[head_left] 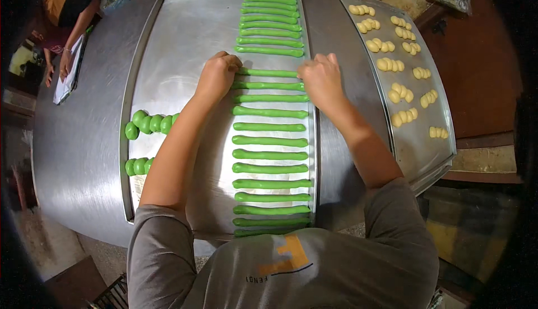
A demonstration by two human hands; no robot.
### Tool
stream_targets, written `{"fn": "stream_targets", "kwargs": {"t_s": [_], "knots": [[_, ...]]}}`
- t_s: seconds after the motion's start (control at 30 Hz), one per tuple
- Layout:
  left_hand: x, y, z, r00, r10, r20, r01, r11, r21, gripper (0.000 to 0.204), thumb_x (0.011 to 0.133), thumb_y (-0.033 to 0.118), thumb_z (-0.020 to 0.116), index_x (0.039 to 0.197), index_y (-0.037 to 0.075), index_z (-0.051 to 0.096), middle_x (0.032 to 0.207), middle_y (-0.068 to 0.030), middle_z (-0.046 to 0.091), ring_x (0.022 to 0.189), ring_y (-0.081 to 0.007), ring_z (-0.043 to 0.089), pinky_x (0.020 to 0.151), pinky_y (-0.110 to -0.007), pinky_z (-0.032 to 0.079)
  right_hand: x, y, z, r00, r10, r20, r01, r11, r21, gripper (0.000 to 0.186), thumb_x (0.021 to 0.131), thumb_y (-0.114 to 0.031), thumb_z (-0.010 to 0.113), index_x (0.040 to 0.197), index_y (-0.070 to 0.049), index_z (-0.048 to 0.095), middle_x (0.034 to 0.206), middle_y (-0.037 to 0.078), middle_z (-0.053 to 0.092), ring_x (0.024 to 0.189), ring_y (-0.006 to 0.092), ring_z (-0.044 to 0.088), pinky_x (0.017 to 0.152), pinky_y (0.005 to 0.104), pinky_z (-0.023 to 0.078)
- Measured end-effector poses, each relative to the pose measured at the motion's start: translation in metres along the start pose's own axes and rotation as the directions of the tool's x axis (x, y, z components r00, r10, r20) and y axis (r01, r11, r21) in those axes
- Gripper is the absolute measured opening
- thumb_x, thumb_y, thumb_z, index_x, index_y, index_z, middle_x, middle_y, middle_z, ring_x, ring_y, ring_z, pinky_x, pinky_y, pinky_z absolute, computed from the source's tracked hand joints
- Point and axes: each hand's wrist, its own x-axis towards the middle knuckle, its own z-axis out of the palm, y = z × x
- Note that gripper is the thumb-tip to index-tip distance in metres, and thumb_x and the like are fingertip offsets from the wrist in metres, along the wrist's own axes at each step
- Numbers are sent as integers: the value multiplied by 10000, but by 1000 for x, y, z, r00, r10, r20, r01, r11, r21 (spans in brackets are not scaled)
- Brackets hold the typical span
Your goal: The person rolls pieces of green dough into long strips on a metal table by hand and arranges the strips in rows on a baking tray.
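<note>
A thin green dough strip (269,73) stretches level between my two hands, over the large metal tray (185,40). My left hand (220,69) pinches its left end, fingers curled in. At the strip's right end, by the tray's right rim, my right hand (321,76) grips with its thumb side; some of its fingers are raised and slightly blurred. Just below lies another green strip (269,86), part of a long column of similar strips running toward me. A second group of green strips (270,32) lies above my hands. Whether the held strip touches the tray I cannot tell.
Rounded green dough balls (156,124) sit in rows on the tray's left side, partly behind my left forearm. At right, another tray (417,157) carries pale braided dough pieces (390,64). Across the steel table (84,157), a person (70,17) handles a white sheet (70,79).
</note>
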Motion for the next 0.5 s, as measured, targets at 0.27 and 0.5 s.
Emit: {"fn": "stream_targets", "kwargs": {"t_s": [0.27, 0.5], "knots": [[8, 1, 1, 989, -31, 142, 33, 999, -11, 148, 778, 28, 613, 903, 51, 689, 886, -159, 629, 793, -353, 619, 740, -410, 497, 5, 0, 3, 995, 2, 96, 4, 998, -62, 105, 709, -65, 567, 681, -113, 656, 773, 29, 657, 792, 206, 560, 724, 370, 388], [38, -12, 13, 997, 47, -61, -47, 999, 1, 162, 761, 50, 663, 920, 62, 692, 915, -170, 619, 831, -369, 610, 743, -406, 495, 29, 24, 25, 992, 66, -109, -49, 987, 153, 33, 714, -131, 662, 719, -132, 694, 746, 35, 656, 791, 212, 558, 753, 382, 364]]}}
